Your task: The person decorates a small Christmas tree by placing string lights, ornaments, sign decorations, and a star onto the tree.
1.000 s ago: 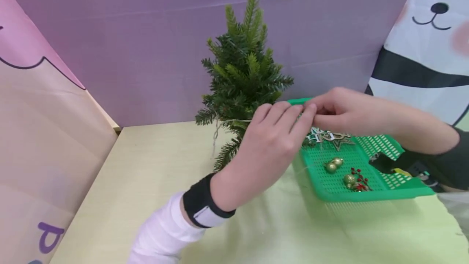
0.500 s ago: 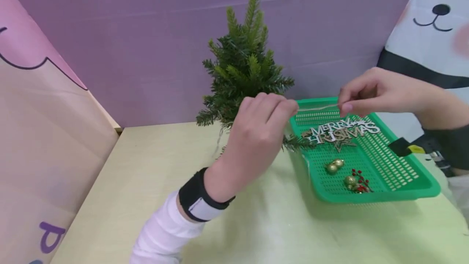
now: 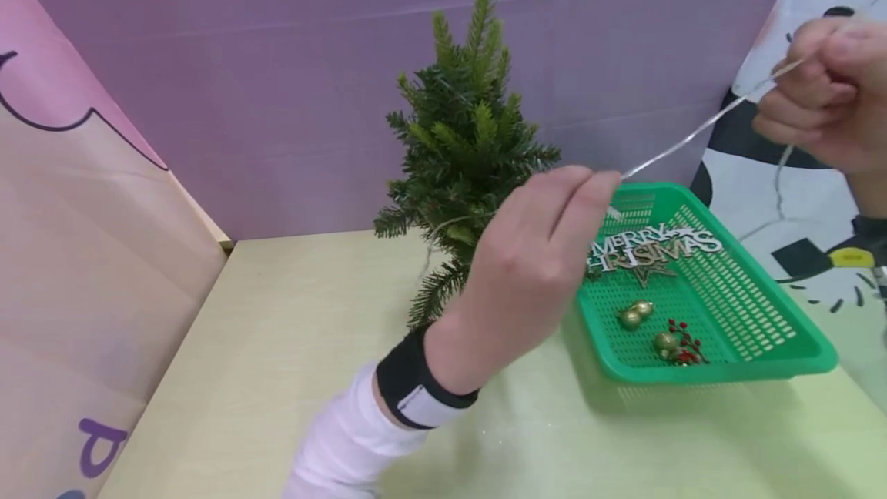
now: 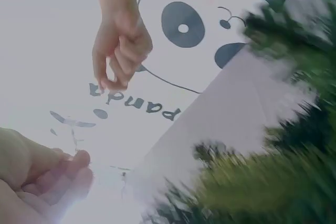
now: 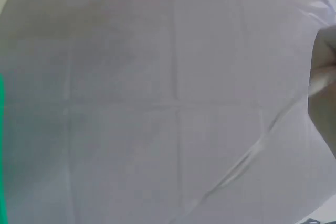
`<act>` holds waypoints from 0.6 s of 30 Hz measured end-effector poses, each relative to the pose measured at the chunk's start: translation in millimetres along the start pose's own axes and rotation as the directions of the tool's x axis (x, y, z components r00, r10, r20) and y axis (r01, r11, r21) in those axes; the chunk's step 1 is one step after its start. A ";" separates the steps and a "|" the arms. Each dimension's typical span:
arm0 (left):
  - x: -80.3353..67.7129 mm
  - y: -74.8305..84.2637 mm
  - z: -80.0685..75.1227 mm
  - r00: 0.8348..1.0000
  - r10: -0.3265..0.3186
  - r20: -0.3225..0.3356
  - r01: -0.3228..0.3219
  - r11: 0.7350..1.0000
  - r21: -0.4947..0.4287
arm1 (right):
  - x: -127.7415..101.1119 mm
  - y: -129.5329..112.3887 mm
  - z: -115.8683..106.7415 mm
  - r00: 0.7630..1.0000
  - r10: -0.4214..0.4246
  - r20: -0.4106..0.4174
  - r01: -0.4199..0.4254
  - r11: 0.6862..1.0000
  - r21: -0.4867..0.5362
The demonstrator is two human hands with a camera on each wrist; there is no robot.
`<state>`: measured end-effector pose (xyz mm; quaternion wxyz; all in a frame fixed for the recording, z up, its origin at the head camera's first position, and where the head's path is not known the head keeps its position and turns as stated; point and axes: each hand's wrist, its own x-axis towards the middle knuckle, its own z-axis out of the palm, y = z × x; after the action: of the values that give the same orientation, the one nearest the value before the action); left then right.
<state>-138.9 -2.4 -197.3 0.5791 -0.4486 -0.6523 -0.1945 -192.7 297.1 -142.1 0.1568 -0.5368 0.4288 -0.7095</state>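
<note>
A small artificial Christmas tree [image 3: 471, 129] stands at the back of the table. My left hand [image 3: 533, 260], in front of its lower right side, pinches a thin clear string, like a fairy-light wire [image 3: 693, 135]. Raised at the right edge of the head view, my right hand [image 3: 831, 87] grips the same string with curled fingers. The length between the hands looks straight, and a loose end dangles below the right hand. More string runs behind the left hand across the lower branches. In the right wrist view the string [image 5: 244, 161] runs diagonally to the fingers.
A green plastic basket [image 3: 721, 372] stands right of the tree. Inside lie a Merry Christmas sign [image 3: 654, 246], gold balls [image 3: 632, 316] and a red berry sprig [image 3: 686, 341]. A purple backdrop [image 3: 277, 98] closes off the rear, with printed panels on both sides.
My right hand has moved right and up, drawing the string out from the left hand. The left hand dipped slightly left, then shifted right. The basket and its contents have come into fuller view.
</note>
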 end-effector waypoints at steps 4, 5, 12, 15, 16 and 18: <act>8.9 8.9 8.7 0.996 -0.027 0.084 0.018 0.994 0.105 | -2.0 -17.3 0.2 0.982 -0.049 -0.182 0.065 0.995 0.081; 9.8 9.7 10.5 0.993 -0.042 0.108 0.030 0.993 0.112 | -2.2 -22.3 1.1 0.967 -0.042 -0.250 0.065 0.994 0.085; 0.2 5.9 14.7 0.956 -0.116 0.270 0.127 0.992 -0.023 | 5.2 -50.6 -7.5 0.902 0.094 -0.421 0.042 0.952 0.302; -5.7 3.2 7.2 0.961 -0.102 0.258 0.125 0.989 -0.075 | 13.0 -52.6 -14.2 0.913 0.124 -0.389 0.041 0.920 0.390; -7.0 2.1 3.1 0.966 -0.097 0.238 0.121 0.989 -0.090 | 14.9 -52.1 -16.0 0.913 0.132 -0.387 0.037 0.915 0.401; -10.3 -1.8 -6.1 0.978 -0.096 0.185 0.120 0.985 -0.124 | 17.1 -49.8 -19.8 0.909 0.154 -0.388 0.026 0.907 0.421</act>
<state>-137.6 -11.8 -204.9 0.4753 -0.4659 -0.7106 -0.2281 -205.0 323.1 -93.8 0.1974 -0.3143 0.3088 -0.8757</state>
